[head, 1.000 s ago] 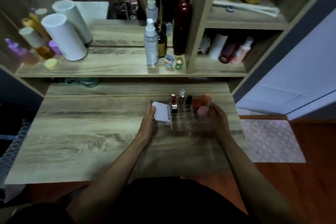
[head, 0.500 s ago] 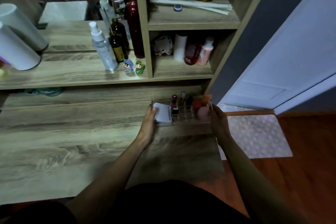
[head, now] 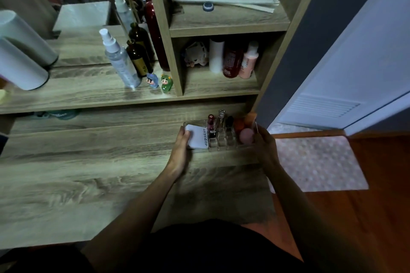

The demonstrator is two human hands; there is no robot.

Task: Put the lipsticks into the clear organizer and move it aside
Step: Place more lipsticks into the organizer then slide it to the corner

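Note:
The clear organizer (head: 221, 146) sits at the far right end of the wooden dresser top (head: 88, 173), close to its right edge. Upright in its slots stand a dark red lipstick (head: 211, 123), a clear-capped lipstick (head: 221, 117) and a black one (head: 229, 121). A white compact (head: 197, 138) lies in its left part, and orange and pink sponges (head: 245, 133) fill the right part. My left hand (head: 180, 150) grips the organizer's left end. My right hand (head: 265, 146) grips its right end.
A shelf runs just behind the organizer, bearing a spray bottle (head: 119, 60), a brown diffuser bottle (head: 138, 57), two small figurines (head: 159, 82) and white cylinders (head: 20, 60). A cubby (head: 221, 82) holds several bottles. A patterned mat (head: 317, 162) lies on the floor beside the dresser.
Both hands have carried the organizer rightward along the dresser top to its right edge, and my view has swung right with it.

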